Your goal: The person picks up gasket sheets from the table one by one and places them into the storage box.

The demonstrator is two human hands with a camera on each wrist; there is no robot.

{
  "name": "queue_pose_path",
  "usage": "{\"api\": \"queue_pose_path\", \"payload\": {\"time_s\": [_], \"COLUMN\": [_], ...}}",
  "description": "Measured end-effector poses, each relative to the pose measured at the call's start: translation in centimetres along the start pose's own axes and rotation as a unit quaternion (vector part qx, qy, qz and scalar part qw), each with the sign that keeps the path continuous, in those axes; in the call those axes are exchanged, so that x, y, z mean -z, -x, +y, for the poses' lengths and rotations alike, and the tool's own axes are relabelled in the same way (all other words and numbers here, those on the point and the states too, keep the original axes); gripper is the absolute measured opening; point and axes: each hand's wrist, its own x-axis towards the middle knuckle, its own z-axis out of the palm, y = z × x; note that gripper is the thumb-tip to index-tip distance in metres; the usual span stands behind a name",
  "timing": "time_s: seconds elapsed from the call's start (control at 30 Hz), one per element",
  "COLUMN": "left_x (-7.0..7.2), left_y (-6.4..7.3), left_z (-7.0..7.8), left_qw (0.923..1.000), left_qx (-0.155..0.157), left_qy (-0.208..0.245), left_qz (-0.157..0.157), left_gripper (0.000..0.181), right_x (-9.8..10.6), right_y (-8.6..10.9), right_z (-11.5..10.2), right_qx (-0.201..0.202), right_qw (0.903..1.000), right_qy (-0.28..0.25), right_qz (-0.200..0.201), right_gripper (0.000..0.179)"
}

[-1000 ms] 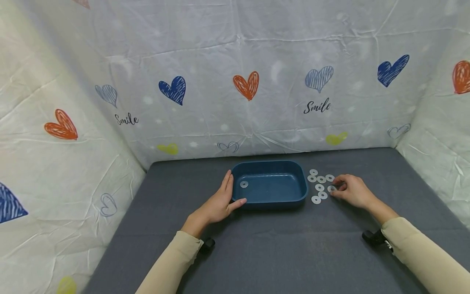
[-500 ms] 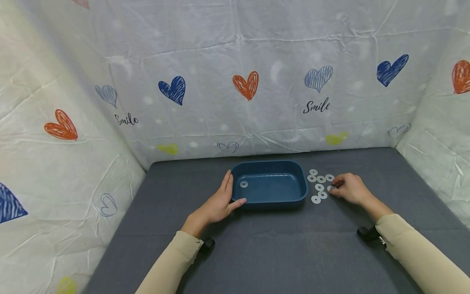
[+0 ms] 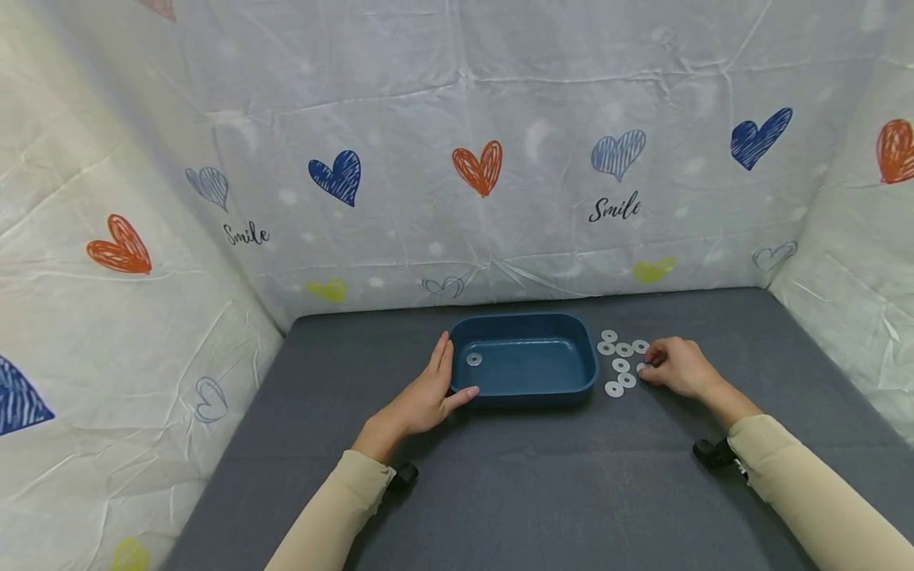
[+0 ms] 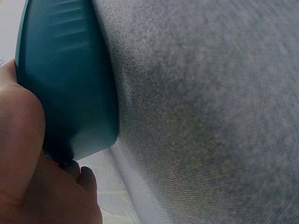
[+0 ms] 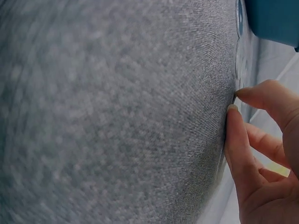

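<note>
Flat grey metal ring [image 3: 640, 366], light-looking, best edge-held, now pinched by right hand [image 3: 681, 369]; blue oblong plastic tray [image 3: 535, 369] gripped by left hand [image 3: 421, 398]

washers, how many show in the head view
9: one washer inside the blue tray, near its left end; seven loose washers on the gray table right of the tray; and one partly covered washer at the right hand. Others may be hidden under that hand.
</note>
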Motion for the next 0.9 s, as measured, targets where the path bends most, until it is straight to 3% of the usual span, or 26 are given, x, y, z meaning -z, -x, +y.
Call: {"api": "queue_pose_path", "payload": {"time_s": [0.43,0.9], "left_x": [-0.05,0.06], "left_y": [-0.1,-0.06], "left_z": [0.03,0.07], "left_qw": [1.0,1.0], "left_qx": [0.001,0.003], "left_qy": [-0.005,-0.006], "left_qz": [0.002,-0.002], "left_gripper": [0.1,0.099], "right_x": [-0.2,0.37], "right_y": [0.1,0.89], "right_z": [-0.08,-0.41], "right_qx": [0.02,0.006], "right_qw": [0.9983,0.9993], "right_qy": [0.049,0.006], "right_qz": [0.025,0.035], "right_gripper": [0.019,0.02]}}
